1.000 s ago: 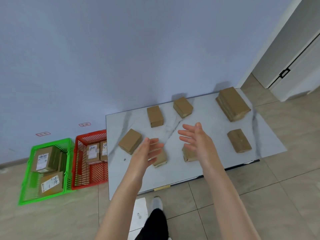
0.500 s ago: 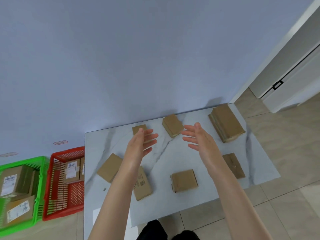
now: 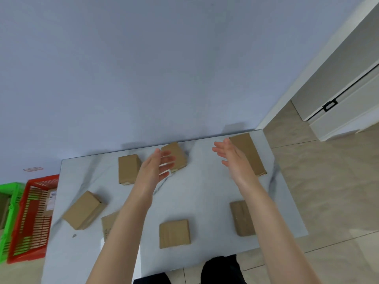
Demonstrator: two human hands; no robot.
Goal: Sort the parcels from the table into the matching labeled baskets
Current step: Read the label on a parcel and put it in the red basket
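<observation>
Above the table (image 3: 205, 193) hover left hand (image 3: 152, 171), right hand (image 3: 233, 158).

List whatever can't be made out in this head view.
All in the head view:
1. Green basket: cut off by the left edge.
2. Wall label above the red basket: too small and blurred to read.
3. Near-left parcel: partly hidden by the left forearm; print unreadable.
4. Far-right parcel: partly behind the right hand.

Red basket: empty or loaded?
Loaded. At least one labelled parcel shows inside the red basket; the table edge hides the rest.
</observation>
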